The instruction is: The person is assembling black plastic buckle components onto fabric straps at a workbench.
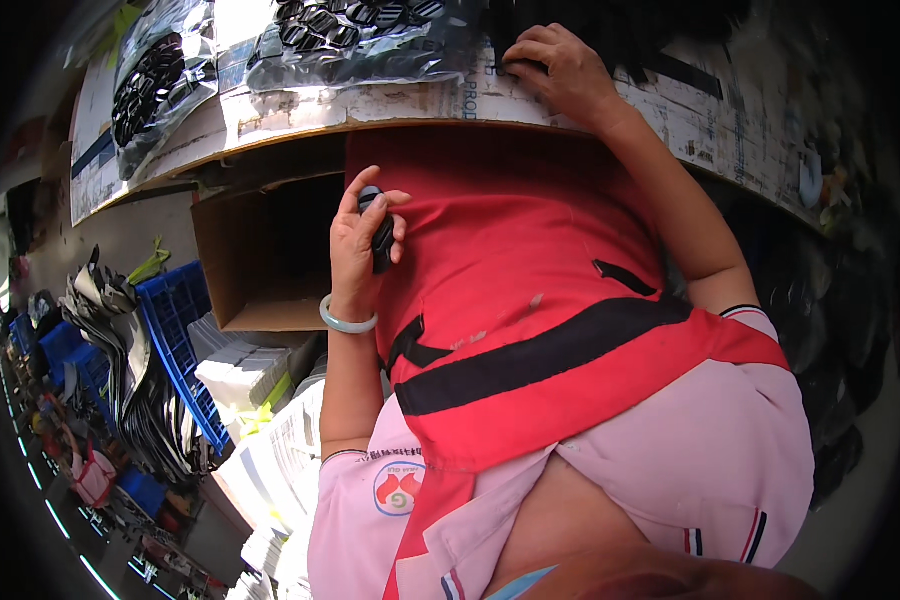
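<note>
Head view: on the left, the left hand (355,245) hangs just in front of the table edge, beside the red apron (530,240). Its thumb and curled lower fingers pinch a glossy black piece (381,240), perhaps more than one; the index finger stands away. From here, I'd say a firm but light hold serves best, since anything slipping there misses the tabletop (390,105).

Farther right, the right hand (568,75) rests on that tabletop, fingers bent around a dark item (526,66); whether they truly pinch it, I cannot tell. Sorting by feel in that shadow seems error-prone, so a look at each piece would help.

Containers, again from the left: a clear bag (165,95) full of black pieces lies near the table's front edge. Below it a blue crate (177,350) stands tilted; its contents are unclear. An open cardboard box (270,315) has a shadowed inside. Up top, a larger clear bag (365,70) holds shiny, striped-looking black pieces.
</note>
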`<state>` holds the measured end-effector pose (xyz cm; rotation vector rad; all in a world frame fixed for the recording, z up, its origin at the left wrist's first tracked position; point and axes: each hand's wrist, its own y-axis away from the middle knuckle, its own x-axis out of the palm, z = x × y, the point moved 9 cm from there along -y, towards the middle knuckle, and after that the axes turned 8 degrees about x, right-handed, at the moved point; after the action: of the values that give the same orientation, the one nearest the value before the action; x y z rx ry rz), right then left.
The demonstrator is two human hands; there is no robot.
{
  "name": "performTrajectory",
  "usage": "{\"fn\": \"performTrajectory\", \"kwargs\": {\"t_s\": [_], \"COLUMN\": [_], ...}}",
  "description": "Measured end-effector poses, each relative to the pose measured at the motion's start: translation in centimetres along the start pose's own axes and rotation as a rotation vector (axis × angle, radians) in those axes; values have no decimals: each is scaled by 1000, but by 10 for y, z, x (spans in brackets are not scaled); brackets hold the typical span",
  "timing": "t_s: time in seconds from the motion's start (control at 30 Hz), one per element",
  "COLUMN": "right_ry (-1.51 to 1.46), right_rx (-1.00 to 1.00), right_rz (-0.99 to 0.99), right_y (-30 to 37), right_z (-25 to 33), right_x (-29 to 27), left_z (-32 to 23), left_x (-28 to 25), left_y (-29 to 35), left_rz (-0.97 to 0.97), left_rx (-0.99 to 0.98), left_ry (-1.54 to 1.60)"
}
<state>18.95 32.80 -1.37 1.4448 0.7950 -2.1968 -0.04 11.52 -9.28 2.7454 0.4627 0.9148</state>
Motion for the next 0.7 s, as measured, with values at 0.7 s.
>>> {"fn": "performTrajectory", "kwargs": {"t_s": [0.7], "right_ry": [-150], "right_rx": [210], "right_rz": [-122], "right_y": [-8], "right_z": [21], "right_x": [-49], "left_z": [36], "left_x": [22], "left_y": [-5], "left_rz": [65], "left_rx": [-132], "left_ry": [-108]}}
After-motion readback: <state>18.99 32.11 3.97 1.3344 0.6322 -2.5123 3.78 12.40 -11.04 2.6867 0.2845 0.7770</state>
